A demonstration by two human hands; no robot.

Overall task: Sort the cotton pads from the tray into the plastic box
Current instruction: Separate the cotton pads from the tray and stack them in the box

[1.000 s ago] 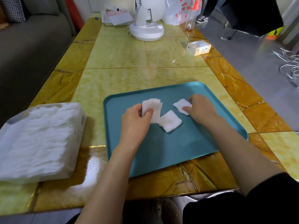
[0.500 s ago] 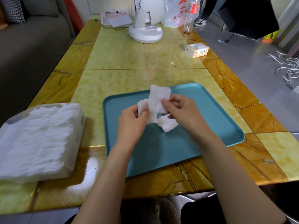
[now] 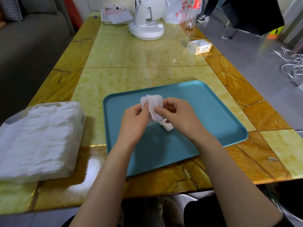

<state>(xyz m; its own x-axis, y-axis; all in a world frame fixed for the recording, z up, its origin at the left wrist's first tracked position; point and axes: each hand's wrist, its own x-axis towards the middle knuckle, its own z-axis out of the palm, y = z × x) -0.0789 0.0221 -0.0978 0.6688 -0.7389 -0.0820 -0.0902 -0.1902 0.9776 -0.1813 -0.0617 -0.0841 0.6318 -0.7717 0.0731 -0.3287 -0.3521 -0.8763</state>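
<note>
A teal tray [image 3: 205,112] lies on the table in front of me. Above its middle, my left hand [image 3: 133,122] and my right hand [image 3: 178,115] meet and together hold a small stack of white cotton pads [image 3: 154,105], fingers pinching its edges. One more cotton pad [image 3: 166,126] lies on the tray just under my right hand, partly hidden by it. The clear plastic box [image 3: 37,140], packed with white cotton pads, stands on the table to the left of the tray.
At the far end of the yellow marble table [image 3: 123,63] stand a white fan base [image 3: 146,30], a white tray with papers [image 3: 117,18], a plastic bag and a bottle. A small tissue pack [image 3: 199,46] lies far right. A grey sofa [image 3: 29,43] runs along the left.
My right hand picked a pad off the tray's right part and brought it to the pad in my left hand. Both hands now hold the pads together.
</note>
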